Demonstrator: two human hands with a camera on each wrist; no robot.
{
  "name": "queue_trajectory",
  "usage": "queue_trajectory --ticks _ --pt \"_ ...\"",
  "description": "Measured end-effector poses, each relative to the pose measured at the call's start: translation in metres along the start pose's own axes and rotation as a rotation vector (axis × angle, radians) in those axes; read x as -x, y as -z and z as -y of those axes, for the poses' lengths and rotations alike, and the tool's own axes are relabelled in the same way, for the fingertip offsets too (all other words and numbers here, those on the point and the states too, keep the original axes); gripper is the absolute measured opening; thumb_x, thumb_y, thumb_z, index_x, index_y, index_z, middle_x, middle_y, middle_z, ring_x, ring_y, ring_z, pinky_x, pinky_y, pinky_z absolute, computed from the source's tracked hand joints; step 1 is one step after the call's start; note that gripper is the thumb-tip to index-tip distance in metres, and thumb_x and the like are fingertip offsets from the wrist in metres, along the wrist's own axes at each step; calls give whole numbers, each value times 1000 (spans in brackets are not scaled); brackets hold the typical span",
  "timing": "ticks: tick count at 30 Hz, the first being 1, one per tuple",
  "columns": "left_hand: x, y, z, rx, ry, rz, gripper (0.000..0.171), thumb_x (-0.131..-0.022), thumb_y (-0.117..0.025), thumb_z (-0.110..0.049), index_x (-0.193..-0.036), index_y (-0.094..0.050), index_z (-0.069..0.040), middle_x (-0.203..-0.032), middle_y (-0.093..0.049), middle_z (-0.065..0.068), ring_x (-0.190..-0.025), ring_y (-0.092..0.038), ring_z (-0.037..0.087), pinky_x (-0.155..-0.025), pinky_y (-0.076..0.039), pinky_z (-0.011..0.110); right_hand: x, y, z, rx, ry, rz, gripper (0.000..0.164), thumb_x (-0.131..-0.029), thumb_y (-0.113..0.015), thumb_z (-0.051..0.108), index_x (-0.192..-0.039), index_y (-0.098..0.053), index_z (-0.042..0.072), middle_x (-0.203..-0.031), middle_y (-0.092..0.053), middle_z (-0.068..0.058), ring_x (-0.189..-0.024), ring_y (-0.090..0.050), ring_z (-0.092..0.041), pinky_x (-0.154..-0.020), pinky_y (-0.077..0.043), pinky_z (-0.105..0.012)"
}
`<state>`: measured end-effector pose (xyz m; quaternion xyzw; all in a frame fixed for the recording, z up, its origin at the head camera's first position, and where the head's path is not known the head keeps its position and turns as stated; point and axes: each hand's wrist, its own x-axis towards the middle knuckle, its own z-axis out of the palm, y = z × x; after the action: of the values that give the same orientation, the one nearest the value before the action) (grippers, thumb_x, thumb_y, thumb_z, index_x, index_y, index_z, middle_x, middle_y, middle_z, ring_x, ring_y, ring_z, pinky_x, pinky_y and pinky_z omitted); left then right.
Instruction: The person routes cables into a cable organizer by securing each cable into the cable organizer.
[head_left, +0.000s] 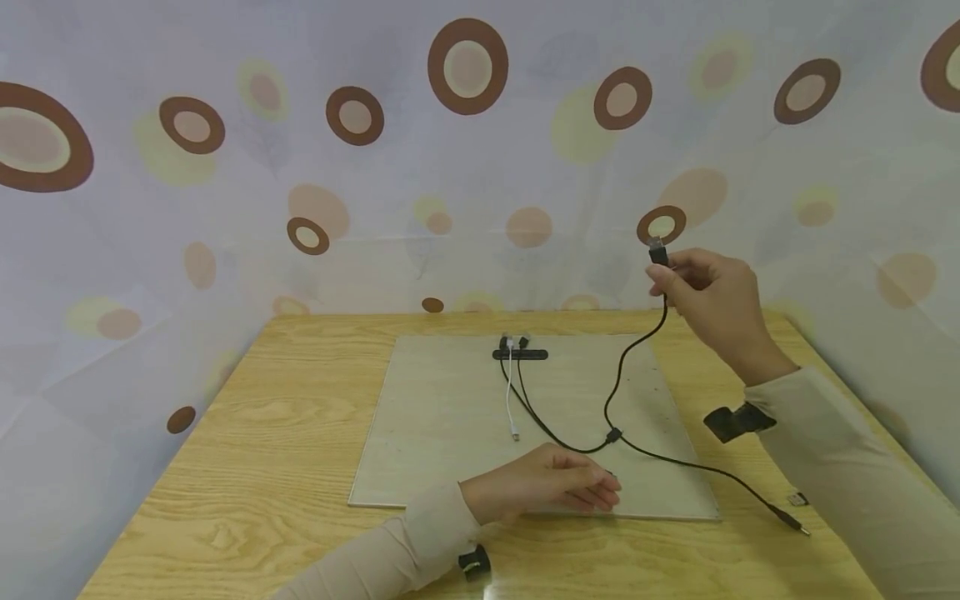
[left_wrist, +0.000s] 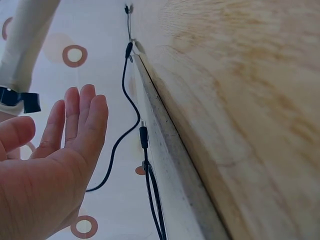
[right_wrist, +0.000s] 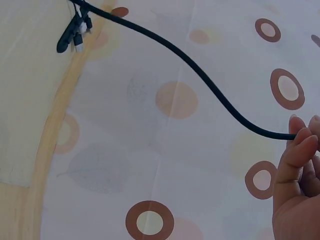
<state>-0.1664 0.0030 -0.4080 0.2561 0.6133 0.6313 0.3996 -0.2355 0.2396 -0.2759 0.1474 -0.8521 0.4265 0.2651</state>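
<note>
Raised at the right in the head view, my right hand (head_left: 716,304) pinches a black USB cable (right_wrist: 195,65) just below its plug (head_left: 657,252), which points up. From there the cable hangs to a small black junction (head_left: 614,435) over the pale board (head_left: 442,417). One branch runs right to a slim metal-tipped plug (head_left: 787,520); others curve left to a black cable holder (head_left: 534,355). My left hand (head_left: 547,482) is over the board's front edge, fingers loosely extended and holding nothing. In the left wrist view its palm (left_wrist: 50,175) faces up.
Several cable ends sit in the holder at the board's far side, among them a short white cable (head_left: 509,396). A small metal connector (head_left: 798,499) lies on the wooden table (head_left: 247,433) by my right sleeve. A patterned sheet (head_left: 465,167) surrounds the table's back and sides.
</note>
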Motion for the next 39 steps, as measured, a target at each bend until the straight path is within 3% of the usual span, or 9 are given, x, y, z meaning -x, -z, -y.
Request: queue_trajectory --ticks 14,18,23,26,31,39 --pt "0 1 1 -14 5 -28 34 -102 -48 -19 -121 -62 5 -115 -68 15 -102 -66 14 -89 -52 30 -2 -2 2 -496 -133 -15 18 -92 -66 18 -98 -64 1 -74 -69 -1 -60 -55 -11 -53 -48 -18" --pt "-4 1 -2 -121 -46 -41 31 -101 -50 -18 -121 -64 2 -116 -68 11 -102 -65 9 -88 -52 25 -2 -3 3 -509 -137 -14 19 -91 -66 18 -99 -64 1 -75 -68 -2 -60 -55 -11 -54 -48 -18" --pt "-12 -2 -7 -319 -144 -26 31 -102 -48 -20 -123 -64 -2 -118 -68 7 -102 -62 1 -88 -49 18 -2 -3 4 -524 -136 -10 20 -91 -66 19 -100 -63 1 -76 -68 -2 -62 -55 -12 -55 -48 -18" --pt "-17 -4 -9 -423 -174 -29 32 -102 -49 -23 -122 -65 -5 -117 -68 0 -103 -60 -3 -88 -47 16 -2 -3 5 -550 -128 -7 18 -92 -66 17 -99 -63 1 -76 -69 -2 -62 -56 -12 -56 -49 -18" --pt "-20 -7 -12 -572 -170 -49 31 -102 -48 -27 -121 -67 -11 -116 -68 -9 -103 -58 -7 -86 -46 13 -3 -3 7 -608 -125 -4 17 -92 -65 16 -99 -62 0 -77 -69 -3 -63 -58 -12 -57 -50 -18" --pt "-16 0 -7 -563 -137 -58 31 -102 -49 -28 -121 -67 -11 -115 -68 -10 -104 -58 -5 -87 -46 14 -5 -2 13 -723 -151 -13 20 -93 -63 17 -98 -59 -1 -78 -68 -4 -63 -59 -9 -59 -51 -17"
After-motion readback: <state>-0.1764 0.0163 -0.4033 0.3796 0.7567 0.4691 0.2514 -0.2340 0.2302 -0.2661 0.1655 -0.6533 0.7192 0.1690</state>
